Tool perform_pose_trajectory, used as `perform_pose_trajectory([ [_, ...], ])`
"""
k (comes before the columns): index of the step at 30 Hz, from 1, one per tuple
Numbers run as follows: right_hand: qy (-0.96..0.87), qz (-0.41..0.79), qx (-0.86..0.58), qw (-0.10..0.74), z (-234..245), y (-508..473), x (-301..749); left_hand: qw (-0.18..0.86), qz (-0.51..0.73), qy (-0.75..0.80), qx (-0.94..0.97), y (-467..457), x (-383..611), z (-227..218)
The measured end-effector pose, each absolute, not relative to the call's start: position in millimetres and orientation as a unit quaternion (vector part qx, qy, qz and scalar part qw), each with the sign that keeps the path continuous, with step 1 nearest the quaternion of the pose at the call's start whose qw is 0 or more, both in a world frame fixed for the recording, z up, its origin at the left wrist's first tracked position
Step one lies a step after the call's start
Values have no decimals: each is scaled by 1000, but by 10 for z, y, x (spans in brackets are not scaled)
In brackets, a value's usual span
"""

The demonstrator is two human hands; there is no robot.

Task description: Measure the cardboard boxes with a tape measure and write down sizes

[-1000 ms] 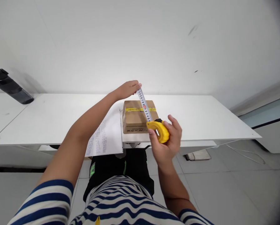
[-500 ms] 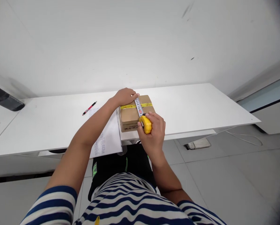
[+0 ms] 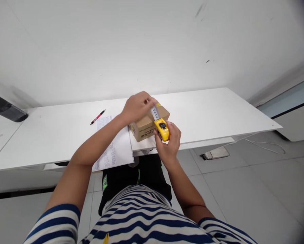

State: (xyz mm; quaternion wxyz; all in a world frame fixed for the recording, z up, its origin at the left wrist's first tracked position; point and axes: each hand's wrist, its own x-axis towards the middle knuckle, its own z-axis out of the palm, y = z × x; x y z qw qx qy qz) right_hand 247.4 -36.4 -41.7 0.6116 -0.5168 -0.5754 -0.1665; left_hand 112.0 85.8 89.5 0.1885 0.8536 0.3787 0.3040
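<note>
My right hand (image 3: 170, 142) is closed around a yellow tape measure (image 3: 162, 129), held above the front right part of a brown cardboard box (image 3: 147, 126). A short length of white blade (image 3: 155, 113) runs from its case up to my left hand (image 3: 139, 106). The left fingers are pinched at the blade's free end, a little blurred. Beneath them, the box rests near the table's front edge, with yellow tape on it and dark print on its front side. My left hand and the blade cover part of its top.
To the left lie sheets of handwritten paper (image 3: 121, 145), overhanging the front edge of the white table (image 3: 205, 115). Beyond them is a red and black pen (image 3: 97, 117). A dark cylindrical object (image 3: 6, 106) stands at the far left, and a wall rises behind.
The tape measure has been lifted off the box top and tilted, with its blade now shorter. The box has turned slightly, and my left hand has shifted a little right.
</note>
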Motion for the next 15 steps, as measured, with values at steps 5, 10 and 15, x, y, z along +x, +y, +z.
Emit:
perform_pose_trajectory([
  [5, -554, -195, -462, 665, -536, -366, 2544, 169, 195, 310, 915, 276, 1165, 964],
  [10, -419, 5, -497, 760, -646, -437, 2625, 138, 152, 468, 860, 416, 984, 738],
  [15, -262, 350, -460, 773, -926, -541, 3049, 215, 187, 428, 857, 506, 359, 310],
])
